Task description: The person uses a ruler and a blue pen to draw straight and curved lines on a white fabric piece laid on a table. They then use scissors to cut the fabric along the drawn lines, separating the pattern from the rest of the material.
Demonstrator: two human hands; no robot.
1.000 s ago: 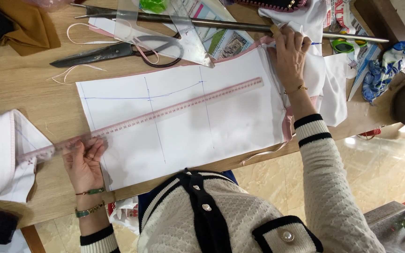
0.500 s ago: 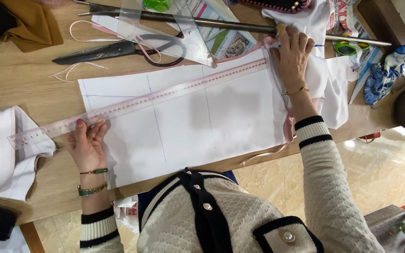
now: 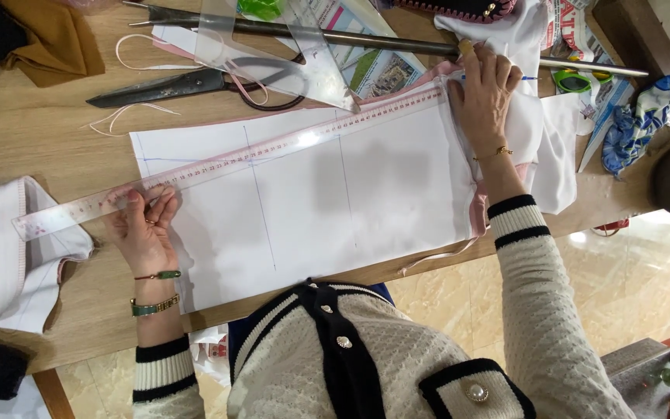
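Head view looks down on a wooden table (image 3: 32, 140) where a white fabric panel (image 3: 312, 202) lies flat, marked with thin blue lines. A long clear ruler (image 3: 234, 159) runs slantwise across its upper part, from beyond the left edge up to the right corner. The left hand (image 3: 143, 225) presses the ruler's lower end with fingertips close together, flat on the plastic, pinching nothing. The right hand (image 3: 488, 89) lies spread over the ruler's upper end and bunched white cloth (image 3: 552, 147) there; whether it holds a marker I cannot tell, though a blue tip shows just beside the fingers. Scissors (image 3: 188, 84), a clear set square (image 3: 288, 54) and a metal rod (image 3: 366, 37) lie above the panel, apart from both hands.

The step in hand looks like lining the ruler up for a slanted line. The next move calls for keeping both ends pinned so the ruler does not swing.
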